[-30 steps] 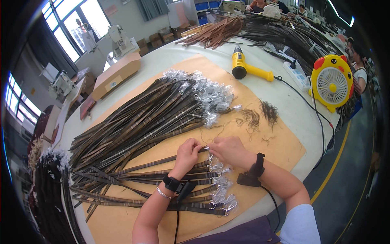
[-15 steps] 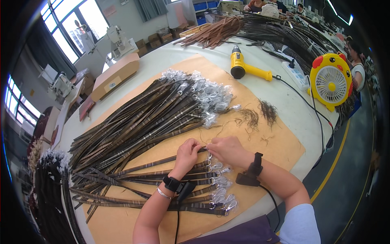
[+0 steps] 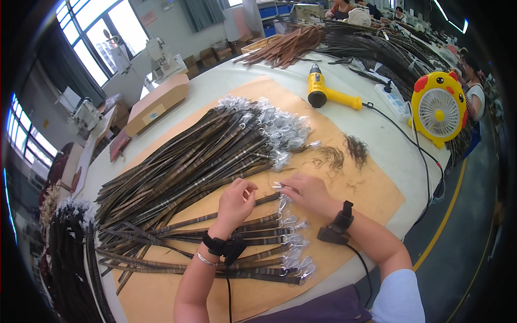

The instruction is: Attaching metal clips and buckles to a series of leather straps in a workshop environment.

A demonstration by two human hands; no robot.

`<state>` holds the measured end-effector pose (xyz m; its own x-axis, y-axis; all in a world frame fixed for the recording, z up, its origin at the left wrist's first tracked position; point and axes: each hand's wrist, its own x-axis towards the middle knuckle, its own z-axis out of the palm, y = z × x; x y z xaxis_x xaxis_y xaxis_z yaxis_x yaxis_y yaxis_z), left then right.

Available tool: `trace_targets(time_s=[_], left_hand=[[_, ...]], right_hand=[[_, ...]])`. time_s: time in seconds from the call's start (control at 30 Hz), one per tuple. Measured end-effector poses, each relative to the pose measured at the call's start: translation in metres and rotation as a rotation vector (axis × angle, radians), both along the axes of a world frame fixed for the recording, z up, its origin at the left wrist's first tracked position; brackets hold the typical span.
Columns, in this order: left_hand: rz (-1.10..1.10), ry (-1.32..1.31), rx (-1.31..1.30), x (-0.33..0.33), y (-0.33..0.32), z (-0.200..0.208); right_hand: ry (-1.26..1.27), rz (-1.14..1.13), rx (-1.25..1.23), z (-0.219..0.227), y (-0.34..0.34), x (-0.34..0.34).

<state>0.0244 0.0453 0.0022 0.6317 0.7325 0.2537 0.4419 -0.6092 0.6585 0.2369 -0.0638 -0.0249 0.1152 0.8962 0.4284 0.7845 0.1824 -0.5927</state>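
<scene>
My right hand (image 3: 308,192) is closed around a small tool with two slim silver tips, which look like thread snips (image 3: 278,184); the rest is hidden in the palm. The tips are just above the clip end of a dark plaid strap (image 3: 264,200). My left hand (image 3: 236,203) is raised over that strap, fingers curled loosely with a gap at the thumb, and no object shows in them. Below lie several similar straps (image 3: 258,264) side by side, their metal clips (image 3: 293,242) in clear plastic wrapping to the right.
A large heap of plaid straps (image 3: 188,156) lies beyond my hands on brown paper (image 3: 371,194). Loose thread scraps (image 3: 355,151) sit to its right. Farther back are a yellow heat gun (image 3: 334,97), a power strip (image 3: 393,102) with cables, a yellow fan (image 3: 439,107) and brown straps (image 3: 283,48).
My left hand has let go of the strap and moved up and left. The right hand has shifted slightly right and up, and the silver tips now show.
</scene>
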Motion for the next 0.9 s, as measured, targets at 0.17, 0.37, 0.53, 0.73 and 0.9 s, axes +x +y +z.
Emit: trace_targets(time_s=[0.17,0.37,0.53,0.73,0.9], left_hand=[[-0.007,0.116,0.067,0.014,-0.012,-0.021],[-0.041,0.114,0.090,0.017,-0.010,-0.031],[0.041,0.100,-0.184,0.019,-0.010,-0.028],[0.064,0.100,-0.172,0.021,-0.007,-0.031],[0.036,0.071,-0.209,0.018,0.002,-0.045]], right_hand=[[-0.277,0.084,-0.008,0.003,-0.005,-0.010],[-0.317,0.123,-0.008,0.004,-0.008,-0.011],[-0.282,0.160,-0.024,0.006,-0.006,-0.009],[-0.278,0.172,-0.019,0.003,-0.002,-0.008],[-0.262,0.177,-0.037,0.005,-0.001,-0.010]])
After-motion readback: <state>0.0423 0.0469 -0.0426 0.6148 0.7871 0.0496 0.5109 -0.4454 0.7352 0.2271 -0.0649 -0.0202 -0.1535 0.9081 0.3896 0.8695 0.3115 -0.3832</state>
